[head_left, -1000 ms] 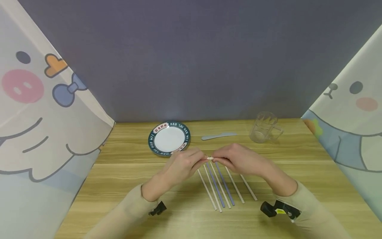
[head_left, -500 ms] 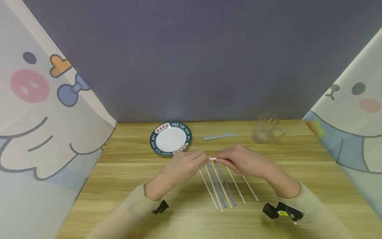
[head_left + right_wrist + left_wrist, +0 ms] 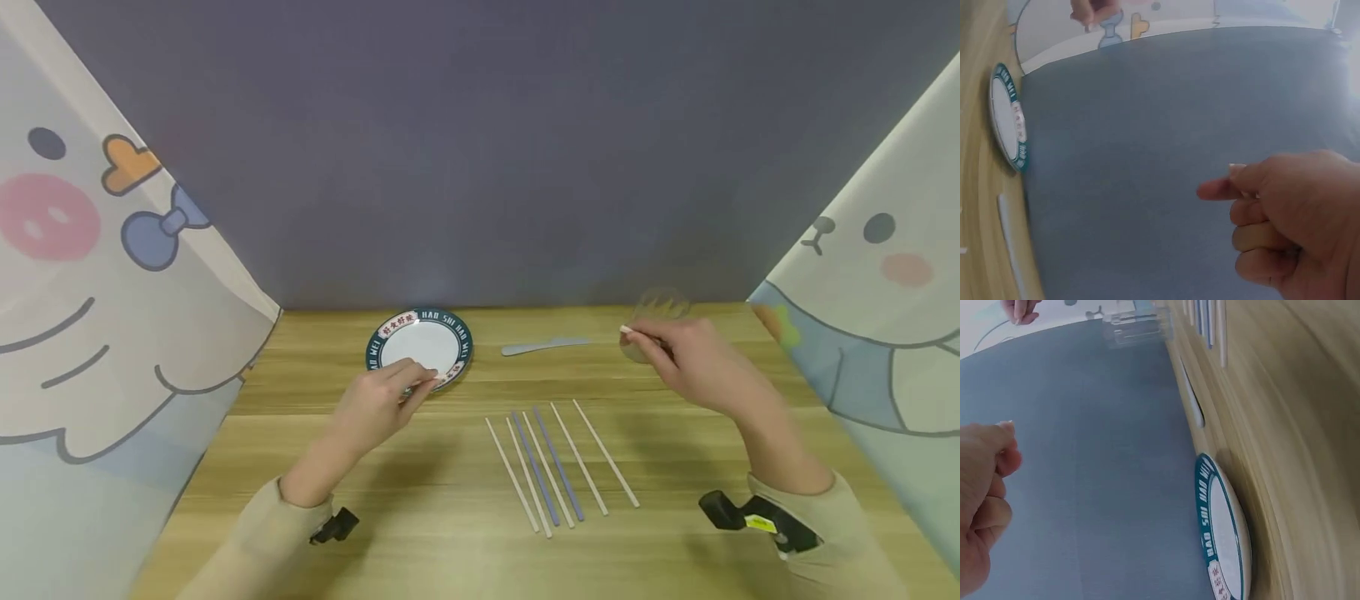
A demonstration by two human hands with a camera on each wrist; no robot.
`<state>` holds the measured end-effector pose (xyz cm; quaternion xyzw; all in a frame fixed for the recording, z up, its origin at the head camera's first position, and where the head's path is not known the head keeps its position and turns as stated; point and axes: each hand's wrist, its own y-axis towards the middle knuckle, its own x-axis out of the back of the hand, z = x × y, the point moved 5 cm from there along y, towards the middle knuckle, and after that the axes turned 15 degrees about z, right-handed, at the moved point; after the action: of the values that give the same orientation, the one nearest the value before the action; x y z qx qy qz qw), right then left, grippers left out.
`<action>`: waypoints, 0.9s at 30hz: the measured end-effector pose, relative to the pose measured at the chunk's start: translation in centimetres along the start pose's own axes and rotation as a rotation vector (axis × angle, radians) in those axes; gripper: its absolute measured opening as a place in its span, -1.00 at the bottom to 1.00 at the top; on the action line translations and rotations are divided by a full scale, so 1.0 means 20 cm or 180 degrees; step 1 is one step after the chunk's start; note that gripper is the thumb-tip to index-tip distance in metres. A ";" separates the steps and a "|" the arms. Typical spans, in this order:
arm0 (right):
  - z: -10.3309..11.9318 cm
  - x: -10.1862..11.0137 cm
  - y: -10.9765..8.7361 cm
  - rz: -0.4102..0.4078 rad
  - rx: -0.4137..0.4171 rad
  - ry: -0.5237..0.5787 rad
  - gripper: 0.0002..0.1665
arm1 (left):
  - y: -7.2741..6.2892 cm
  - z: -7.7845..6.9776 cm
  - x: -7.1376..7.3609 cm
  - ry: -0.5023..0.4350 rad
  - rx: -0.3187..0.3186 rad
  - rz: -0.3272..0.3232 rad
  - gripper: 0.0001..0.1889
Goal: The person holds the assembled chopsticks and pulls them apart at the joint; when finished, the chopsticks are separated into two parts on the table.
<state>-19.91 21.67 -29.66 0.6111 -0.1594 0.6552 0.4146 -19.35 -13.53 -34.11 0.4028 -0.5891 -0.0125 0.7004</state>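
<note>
My left hand [image 3: 386,400] hovers over the front rim of the plate [image 3: 422,343], thumb and fingertips pinched together on a small pale bit. My right hand [image 3: 693,362] is raised in front of the clear mug [image 3: 660,304], hiding much of it. A small white piece [image 3: 626,329] shows between its thumb and forefinger. Curled fingers show on my right hand in the right wrist view. Below and between the hands, several thin white sticks [image 3: 592,458] and two purple sticks [image 3: 558,462] lie side by side on the table.
A pale grey table knife [image 3: 545,346] lies behind the sticks, between plate and mug. The wooden table [image 3: 465,550] ends at a dark grey back panel [image 3: 480,167]. Cartoon-printed panels [image 3: 90,333] stand at both sides.
Both hands were together above the sticks with a small white piece between their fingertips. They have moved apart, left toward the plate and right toward the mug, uncovering the sticks' far ends.
</note>
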 end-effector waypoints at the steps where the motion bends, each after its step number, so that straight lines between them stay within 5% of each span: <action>1: -0.02 0.01 -0.01 0.0052 -0.0031 -0.0008 -0.85 | -0.02 0.02 0.00 -0.0031 0.0031 0.0080 -0.76; 3: -0.05 0.00 -0.03 0.0228 -0.0049 -0.0006 -0.86 | -0.03 0.03 -0.02 -0.0084 0.0053 0.0243 -0.95; 10: -0.16 -0.15 -0.11 0.0707 -0.0116 0.0481 -0.96 | -0.12 0.10 -0.09 -0.0392 0.0447 0.0377 -0.86; 14: -0.24 -0.21 -0.15 0.0654 -0.0034 0.0357 -0.88 | -0.15 0.14 -0.13 -0.0410 0.0577 0.0510 -0.86; 21: -0.38 -0.34 -0.21 0.0616 -0.0164 0.0108 -0.77 | -0.16 0.19 -0.24 -0.0274 0.0809 0.1140 -0.93; 27: -0.46 -0.46 -0.23 0.0651 -0.0115 -0.0012 -0.78 | -0.19 0.22 -0.30 -0.0328 0.0946 0.1463 -0.93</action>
<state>-23.44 27.87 -41.55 0.5853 -0.2336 0.6900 0.3561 -23.13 -15.52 -41.37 0.3558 -0.6952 0.2129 0.5872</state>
